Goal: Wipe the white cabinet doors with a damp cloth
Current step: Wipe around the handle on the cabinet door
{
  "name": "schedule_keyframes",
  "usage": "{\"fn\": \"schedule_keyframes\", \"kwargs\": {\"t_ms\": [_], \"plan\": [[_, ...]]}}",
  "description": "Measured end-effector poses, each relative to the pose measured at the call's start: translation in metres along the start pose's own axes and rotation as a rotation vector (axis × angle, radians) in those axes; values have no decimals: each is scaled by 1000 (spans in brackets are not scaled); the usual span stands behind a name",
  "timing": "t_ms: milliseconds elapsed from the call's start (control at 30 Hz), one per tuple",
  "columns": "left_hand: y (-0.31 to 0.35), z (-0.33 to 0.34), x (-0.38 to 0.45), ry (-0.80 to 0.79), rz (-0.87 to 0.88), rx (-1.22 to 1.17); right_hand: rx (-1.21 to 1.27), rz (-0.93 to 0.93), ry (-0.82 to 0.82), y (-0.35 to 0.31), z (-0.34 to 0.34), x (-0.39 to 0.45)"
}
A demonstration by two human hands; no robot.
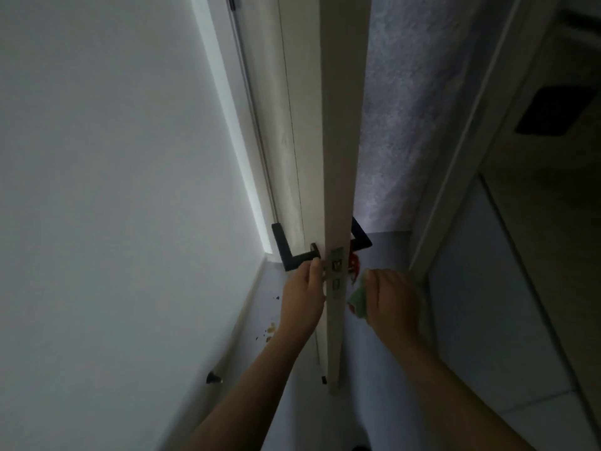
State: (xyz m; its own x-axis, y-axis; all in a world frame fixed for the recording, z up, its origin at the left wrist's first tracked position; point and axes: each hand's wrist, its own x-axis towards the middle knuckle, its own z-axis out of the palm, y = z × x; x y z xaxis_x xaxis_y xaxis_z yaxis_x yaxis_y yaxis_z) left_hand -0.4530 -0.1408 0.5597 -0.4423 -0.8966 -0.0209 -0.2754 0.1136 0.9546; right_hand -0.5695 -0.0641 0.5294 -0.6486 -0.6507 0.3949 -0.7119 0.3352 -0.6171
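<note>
Both bare forearms enter from the bottom of the view and reach up to a white door (pixel 338 157), seen edge-on and standing partly open.

Door: white, narrow edge facing the camera, running from the top of the view down to near the floor. A metal latch plate (pixel 336 271) is set into the edge. One black angular handle (pixel 286 252) sticks out on the left face, a second black handle (pixel 359 237) on the right face.

Left hand (pixel 304 294): against the left face of the door just below the left handle, thumb up by the edge beside the latch plate. Fingers lie behind the door edge; whether they curl round it cannot be told.

Right hand (pixel 392 297): fingers curled, gripping a bunched cloth (pixel 357 296), light green with a red patch, held at the right side of the door just below the right handle. Contact between cloth and door face is hidden by the edge.

Surroundings: plain white wall (pixel 113 190) at left; grey-blue floor (pixel 383 369) below, with small dark specks (pixel 270 330) near the left wrist; a black door stop (pixel 213 377) at the wall base. No containers in view.
</note>
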Motion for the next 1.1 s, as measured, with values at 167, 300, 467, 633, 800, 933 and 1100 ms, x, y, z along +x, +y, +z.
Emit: {"fn": "schedule_keyframes", "kwargs": {"t_ms": [167,300,467,633,800,933,1100], "plan": [[16,20,36,59,94,147,13,-16,93,24,-8,28],[17,38,79,37,266,497,-27,43,142,41,-15,47],[11,65,107,-61,273,489,-18,132,169,62,-25,55],[14,95,123,-92,311,444,-18,228,180,76,-27,58],[24,110,144,-190,363,473,74,358,234,72,-18,77],[30,109,168,-353,376,483,12,398,350,53,-11,99],[30,104,207,-469,425,572,-172,289,617,26,16,133]]}}
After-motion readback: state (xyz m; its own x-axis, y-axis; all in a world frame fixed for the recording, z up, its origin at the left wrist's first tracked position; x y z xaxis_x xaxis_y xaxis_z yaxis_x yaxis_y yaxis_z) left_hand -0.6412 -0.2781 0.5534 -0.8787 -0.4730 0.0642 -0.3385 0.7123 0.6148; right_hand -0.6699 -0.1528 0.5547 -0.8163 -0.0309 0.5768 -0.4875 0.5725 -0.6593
